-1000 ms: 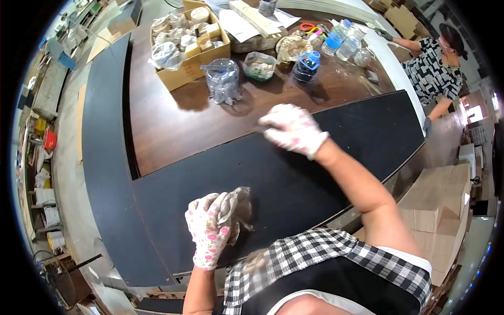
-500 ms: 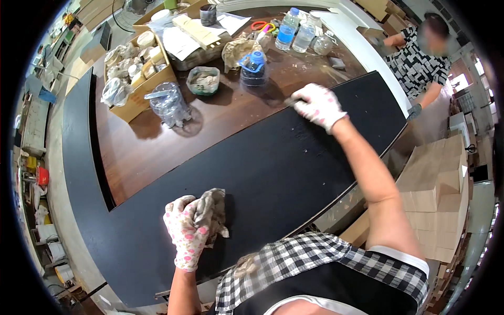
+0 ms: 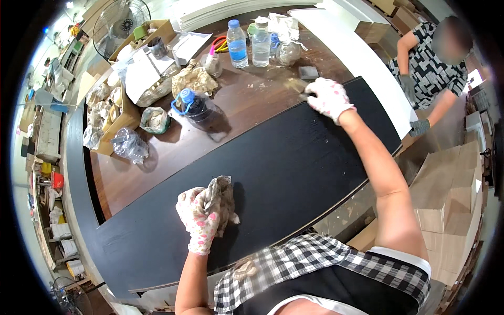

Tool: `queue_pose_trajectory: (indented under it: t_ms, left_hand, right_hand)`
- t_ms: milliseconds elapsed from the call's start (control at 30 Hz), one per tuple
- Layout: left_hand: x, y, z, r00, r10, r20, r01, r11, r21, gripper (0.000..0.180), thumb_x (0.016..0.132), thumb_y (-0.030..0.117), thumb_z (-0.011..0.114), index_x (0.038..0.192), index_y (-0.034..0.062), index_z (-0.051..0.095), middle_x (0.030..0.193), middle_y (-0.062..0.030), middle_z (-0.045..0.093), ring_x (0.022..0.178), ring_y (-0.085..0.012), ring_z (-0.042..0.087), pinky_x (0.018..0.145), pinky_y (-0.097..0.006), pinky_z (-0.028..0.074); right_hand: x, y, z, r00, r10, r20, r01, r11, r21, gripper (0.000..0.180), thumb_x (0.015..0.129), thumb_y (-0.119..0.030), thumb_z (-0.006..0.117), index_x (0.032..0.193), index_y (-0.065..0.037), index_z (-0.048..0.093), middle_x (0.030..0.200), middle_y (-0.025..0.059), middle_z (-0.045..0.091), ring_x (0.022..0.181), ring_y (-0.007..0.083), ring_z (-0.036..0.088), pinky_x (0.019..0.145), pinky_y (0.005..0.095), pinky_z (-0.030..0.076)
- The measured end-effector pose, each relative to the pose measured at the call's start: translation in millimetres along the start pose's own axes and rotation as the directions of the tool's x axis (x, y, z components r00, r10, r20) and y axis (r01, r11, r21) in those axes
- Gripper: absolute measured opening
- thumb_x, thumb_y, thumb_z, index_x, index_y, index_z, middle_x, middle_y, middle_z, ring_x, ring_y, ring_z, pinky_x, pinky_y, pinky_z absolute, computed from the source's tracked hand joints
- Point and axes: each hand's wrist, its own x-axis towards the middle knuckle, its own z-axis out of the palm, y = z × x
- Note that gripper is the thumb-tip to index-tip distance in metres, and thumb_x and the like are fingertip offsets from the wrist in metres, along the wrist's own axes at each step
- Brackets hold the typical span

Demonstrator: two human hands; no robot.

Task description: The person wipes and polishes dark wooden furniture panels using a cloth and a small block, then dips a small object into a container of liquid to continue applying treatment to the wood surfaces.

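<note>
My left hand [image 3: 199, 217], in a white glove with pink flowers, is closed on a crumpled, stained rag [image 3: 226, 203] above the near left part of a black panel [image 3: 262, 163]. My right hand [image 3: 328, 100], gloved alike, is closed at the panel's far edge. From its fingers sticks a blurred, tan, brush-like thing [image 3: 296, 86] whose kind I cannot make out. A few pale specks lie on the panel near the right forearm. The panel rests on a brown wooden tabletop [image 3: 252, 100].
Beyond the panel stand two clear bottles [image 3: 238, 44], a blue-capped jug [image 3: 193, 105], a tub of paste [image 3: 155, 121], a plastic-wrapped container [image 3: 130, 145] and a cardboard box [image 3: 119, 123] of bagged items. Across a white panel [image 3: 362, 58], another person [image 3: 430, 68] works in grey gloves. Cardboard [image 3: 446, 184] lies at right.
The view has shifted, so the tabletop things sit further left. My right hand has moved outward to the panel's far edge, and fewer crumbs show there. The left hand still holds the rag.
</note>
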Motion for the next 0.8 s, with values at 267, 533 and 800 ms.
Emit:
queue_pose_trajectory:
  t_ms: [267,533,800]
  left_hand:
    - [25,25,27,0.996,0.082,0.020,-0.082,0.996,0.014,0.030,0.072,0.017,0.066,0.100,0.0093,0.066,0.100,-0.0095,0.061,0.094,-0.0320,0.055,0.085,-0.044,0.044]
    - [24,26,30,0.999,0.013,0.042,-0.010,0.997,-0.073,0.032,0.074,0.028,0.065,0.100,0.0089,0.067,0.100,-0.0092,0.061,0.096,-0.0306,0.053,0.086,-0.043,0.042]
    - [8,4,32,0.997,0.002,0.083,-0.004,1.000,0.031,0.039,0.074,0.036,0.062,0.103,0.0102,0.068,0.099,-0.0092,0.062,0.095,-0.0312,0.054,0.085,-0.045,0.041]
  right_hand:
    - [0,-14,13,0.974,-0.225,-0.039,0.226,0.928,0.296,0.028,0.083,-0.034,0.062,0.103,-0.015,0.067,0.095,0.0108,0.062,0.093,0.0306,0.061,0.083,0.0429,0.050]
    - [10,203,-8,0.876,0.459,0.146,-0.462,0.887,-0.014,0.034,0.087,-0.036,0.059,0.113,-0.017,0.069,0.109,0.0120,0.069,0.104,0.0306,0.064,0.092,0.0411,0.049]
    - [-8,214,5,0.873,0.487,-0.031,-0.487,0.873,0.031,0.029,0.084,-0.031,0.067,0.105,-0.010,0.068,0.106,0.0121,0.069,0.103,0.0292,0.064,0.091,0.0391,0.048]
